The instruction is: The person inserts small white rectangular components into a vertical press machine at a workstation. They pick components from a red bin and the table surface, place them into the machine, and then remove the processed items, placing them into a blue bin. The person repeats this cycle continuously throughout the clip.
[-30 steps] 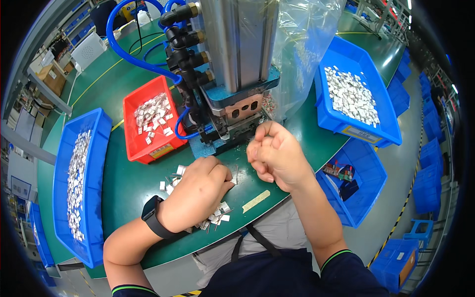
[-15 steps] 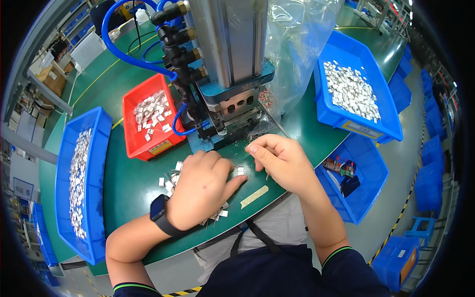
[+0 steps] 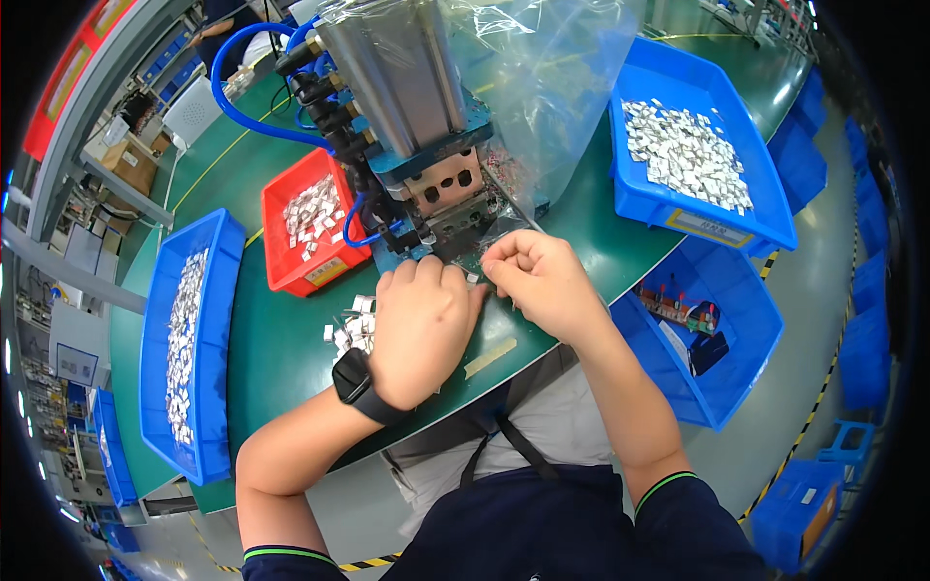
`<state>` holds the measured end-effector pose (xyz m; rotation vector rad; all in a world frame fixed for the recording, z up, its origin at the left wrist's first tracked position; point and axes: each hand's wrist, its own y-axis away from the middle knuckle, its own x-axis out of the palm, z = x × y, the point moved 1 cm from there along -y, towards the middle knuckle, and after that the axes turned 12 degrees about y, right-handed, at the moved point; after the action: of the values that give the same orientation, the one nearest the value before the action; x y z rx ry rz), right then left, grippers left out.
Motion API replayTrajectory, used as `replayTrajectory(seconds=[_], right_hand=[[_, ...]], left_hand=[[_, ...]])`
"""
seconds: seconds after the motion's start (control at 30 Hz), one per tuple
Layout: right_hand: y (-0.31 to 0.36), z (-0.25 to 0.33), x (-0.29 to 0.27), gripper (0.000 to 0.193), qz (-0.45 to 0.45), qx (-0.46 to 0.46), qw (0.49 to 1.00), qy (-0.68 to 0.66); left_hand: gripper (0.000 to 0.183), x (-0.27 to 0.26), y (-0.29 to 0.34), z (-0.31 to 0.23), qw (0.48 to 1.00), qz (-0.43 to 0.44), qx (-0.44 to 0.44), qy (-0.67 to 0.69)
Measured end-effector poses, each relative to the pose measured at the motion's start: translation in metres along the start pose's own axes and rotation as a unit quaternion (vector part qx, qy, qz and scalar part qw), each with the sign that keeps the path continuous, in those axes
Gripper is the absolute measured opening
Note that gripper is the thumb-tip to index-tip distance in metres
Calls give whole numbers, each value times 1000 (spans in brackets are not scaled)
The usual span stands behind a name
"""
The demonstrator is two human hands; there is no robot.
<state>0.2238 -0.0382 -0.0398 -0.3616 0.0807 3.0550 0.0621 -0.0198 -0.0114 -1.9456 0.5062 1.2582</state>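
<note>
My left hand (image 3: 423, 324), with a dark watch on the wrist, reaches toward the foot of a metal press (image 3: 446, 189). A small white rectangular part (image 3: 472, 278) shows between its thumb and index finger, close to the press base. Beneath and beside that hand lies a loose pile of similar white parts (image 3: 355, 327) with thin metal leads, partly covered by it. My right hand (image 3: 544, 283) is closed in a pinch just right of the white part. What its fingertips grip is too small to make out.
A red bin (image 3: 281, 276) and a long blue bin (image 3: 221, 358) of white parts stand left. Another blue bin (image 3: 702, 82) of parts is at right, above a lower blue bin (image 3: 741, 358). Blue hoses (image 3: 221, 73) feed the press; a clear plastic bag (image 3: 557, 107) hangs beside it. Tape (image 3: 491, 358) marks the table.
My left hand and the white part have moved forward, closer to the press base. My right hand has moved along with them, still pinched. The whole view has shifted slightly.
</note>
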Motion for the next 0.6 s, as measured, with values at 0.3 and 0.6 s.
replayTrajectory(seconds=[0.3,0.6], right_hand=[[-4,-13,5,10,-12,-44,998,39],[-2,-9,2,16,33,-48,993,102]], left_hand=[[17,13,-5,15,997,20,-46,50],[21,-3,-7,17,950,107,-182,231]])
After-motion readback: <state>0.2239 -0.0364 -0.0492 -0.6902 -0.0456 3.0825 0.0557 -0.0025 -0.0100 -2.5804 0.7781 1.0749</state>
